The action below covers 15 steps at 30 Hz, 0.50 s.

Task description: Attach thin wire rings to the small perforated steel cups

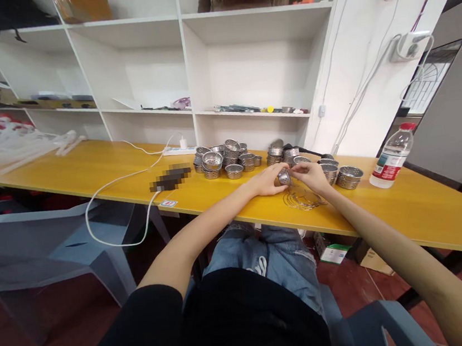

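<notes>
My left hand grips a small metal strainer cup with holes in its wall, tilted just above the table. My right hand is closed in a pinch at the cup's right side; what lies between its fingertips is too small to make out. Below both hands, several thin wire loops lie in a loose bunch near the table's front edge. A group of similar perforated cups, partly stacked, stands left of my hands. More strainer cups stand behind and to the right of my right hand.
A water bottle with a red cap stands at the right of the yellow table. To the left are a blurred dark device and its white cable. White shelves rise behind; a grey-blue chair stands left.
</notes>
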Each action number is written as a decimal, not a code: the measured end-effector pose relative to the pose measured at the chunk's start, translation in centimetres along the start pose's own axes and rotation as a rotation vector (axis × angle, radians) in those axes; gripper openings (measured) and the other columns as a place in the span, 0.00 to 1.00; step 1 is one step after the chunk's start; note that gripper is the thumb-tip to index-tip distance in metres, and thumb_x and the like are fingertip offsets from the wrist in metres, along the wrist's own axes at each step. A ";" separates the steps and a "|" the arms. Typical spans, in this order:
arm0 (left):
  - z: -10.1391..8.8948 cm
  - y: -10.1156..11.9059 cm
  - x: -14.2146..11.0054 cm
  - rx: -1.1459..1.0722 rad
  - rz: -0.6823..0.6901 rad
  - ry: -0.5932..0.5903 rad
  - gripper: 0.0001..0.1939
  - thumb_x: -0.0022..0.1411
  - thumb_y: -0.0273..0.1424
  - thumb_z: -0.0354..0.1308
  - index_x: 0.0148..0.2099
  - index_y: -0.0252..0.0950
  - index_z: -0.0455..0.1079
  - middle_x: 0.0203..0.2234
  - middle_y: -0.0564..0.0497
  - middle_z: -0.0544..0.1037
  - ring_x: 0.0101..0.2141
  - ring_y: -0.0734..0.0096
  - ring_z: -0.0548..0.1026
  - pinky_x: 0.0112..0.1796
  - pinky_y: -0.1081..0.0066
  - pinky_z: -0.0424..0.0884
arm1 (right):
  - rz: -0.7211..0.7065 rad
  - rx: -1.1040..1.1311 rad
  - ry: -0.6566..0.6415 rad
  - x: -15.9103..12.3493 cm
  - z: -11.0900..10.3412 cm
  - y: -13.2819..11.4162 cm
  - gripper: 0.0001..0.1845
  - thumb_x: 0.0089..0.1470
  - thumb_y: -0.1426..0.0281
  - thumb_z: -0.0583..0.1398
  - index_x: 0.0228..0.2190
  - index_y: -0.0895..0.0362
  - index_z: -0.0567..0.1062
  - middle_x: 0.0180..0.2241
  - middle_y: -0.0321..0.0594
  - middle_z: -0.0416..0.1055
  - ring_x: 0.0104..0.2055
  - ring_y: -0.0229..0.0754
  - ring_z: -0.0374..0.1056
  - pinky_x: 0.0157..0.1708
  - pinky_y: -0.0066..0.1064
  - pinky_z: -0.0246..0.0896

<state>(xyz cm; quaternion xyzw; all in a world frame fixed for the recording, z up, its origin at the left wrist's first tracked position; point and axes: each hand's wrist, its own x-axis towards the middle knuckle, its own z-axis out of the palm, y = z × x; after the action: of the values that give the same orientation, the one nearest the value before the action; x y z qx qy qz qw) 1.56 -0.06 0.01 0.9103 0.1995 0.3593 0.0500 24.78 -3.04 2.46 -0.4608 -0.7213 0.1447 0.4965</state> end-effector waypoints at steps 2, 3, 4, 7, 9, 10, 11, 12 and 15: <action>-0.1 -0.4 0.0 0.019 -0.028 0.019 0.33 0.66 0.36 0.68 0.69 0.38 0.64 0.66 0.36 0.75 0.66 0.49 0.76 0.67 0.51 0.72 | -0.006 -0.016 -0.032 -0.1 0.0 -0.3 0.19 0.48 0.52 0.74 0.30 0.56 0.86 0.34 0.46 0.85 0.39 0.54 0.81 0.46 0.44 0.78; -0.1 -0.7 -0.1 0.026 -0.043 0.027 0.33 0.66 0.36 0.68 0.69 0.38 0.63 0.67 0.36 0.75 0.66 0.49 0.76 0.67 0.51 0.73 | -0.013 -0.016 -0.059 -0.2 0.0 -0.4 0.20 0.49 0.51 0.74 0.31 0.56 0.87 0.35 0.47 0.85 0.40 0.54 0.81 0.46 0.44 0.78; -0.2 -0.9 -0.1 0.032 -0.056 0.035 0.33 0.66 0.36 0.68 0.69 0.37 0.63 0.66 0.36 0.75 0.65 0.48 0.76 0.67 0.51 0.73 | -0.023 -0.014 -0.095 -0.3 0.1 -0.5 0.20 0.50 0.51 0.73 0.32 0.56 0.87 0.36 0.47 0.86 0.40 0.54 0.81 0.47 0.44 0.78; -0.4 -1.5 -0.2 0.039 -0.073 0.049 0.32 0.66 0.36 0.68 0.69 0.38 0.64 0.65 0.37 0.76 0.63 0.49 0.77 0.66 0.51 0.74 | -0.053 -0.014 -0.219 -0.4 0.2 -0.8 0.22 0.54 0.49 0.72 0.34 0.56 0.88 0.37 0.47 0.86 0.41 0.54 0.81 0.48 0.44 0.78; -0.4 -1.6 -0.3 0.043 -0.051 0.045 0.32 0.66 0.36 0.68 0.68 0.37 0.64 0.64 0.36 0.76 0.63 0.49 0.77 0.66 0.51 0.74 | -0.061 -0.014 -0.295 -0.3 0.2 -0.7 0.24 0.54 0.47 0.71 0.33 0.56 0.89 0.36 0.47 0.86 0.40 0.53 0.80 0.47 0.44 0.77; -0.4 -1.6 -0.3 0.045 -0.032 0.040 0.32 0.66 0.35 0.68 0.67 0.36 0.64 0.63 0.36 0.76 0.63 0.48 0.77 0.66 0.51 0.74 | -0.064 -0.010 -0.322 -0.3 0.1 -0.6 0.24 0.54 0.46 0.71 0.34 0.55 0.89 0.36 0.47 0.86 0.40 0.53 0.80 0.47 0.44 0.77; -0.4 -1.6 -0.3 0.046 -0.012 0.034 0.31 0.65 0.34 0.68 0.67 0.36 0.64 0.63 0.36 0.76 0.63 0.48 0.77 0.66 0.51 0.74 | -0.066 -0.004 -0.345 -0.2 0.1 -0.5 0.24 0.54 0.46 0.72 0.34 0.55 0.89 0.37 0.47 0.86 0.40 0.53 0.80 0.48 0.44 0.77; -0.3 -1.6 -0.3 0.046 0.007 0.029 0.31 0.65 0.34 0.68 0.67 0.35 0.64 0.63 0.35 0.76 0.63 0.48 0.77 0.66 0.51 0.73 | -0.066 0.001 -0.365 -0.2 0.1 -0.4 0.25 0.54 0.46 0.72 0.34 0.55 0.89 0.38 0.47 0.87 0.40 0.53 0.80 0.48 0.44 0.77; -0.4 -1.4 -0.2 0.032 0.050 0.018 0.29 0.66 0.33 0.67 0.66 0.36 0.65 0.62 0.36 0.77 0.63 0.49 0.77 0.66 0.50 0.73 | -0.060 0.007 -0.406 -0.1 0.1 -0.1 0.24 0.53 0.47 0.73 0.35 0.55 0.90 0.39 0.47 0.87 0.41 0.53 0.80 0.48 0.44 0.78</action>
<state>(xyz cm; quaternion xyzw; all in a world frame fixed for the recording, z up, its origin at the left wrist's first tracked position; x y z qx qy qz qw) 0.69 1.09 -0.14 0.9124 0.1827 0.3653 0.0249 24.72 -3.17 2.38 -0.3987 -0.8194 0.2222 0.3467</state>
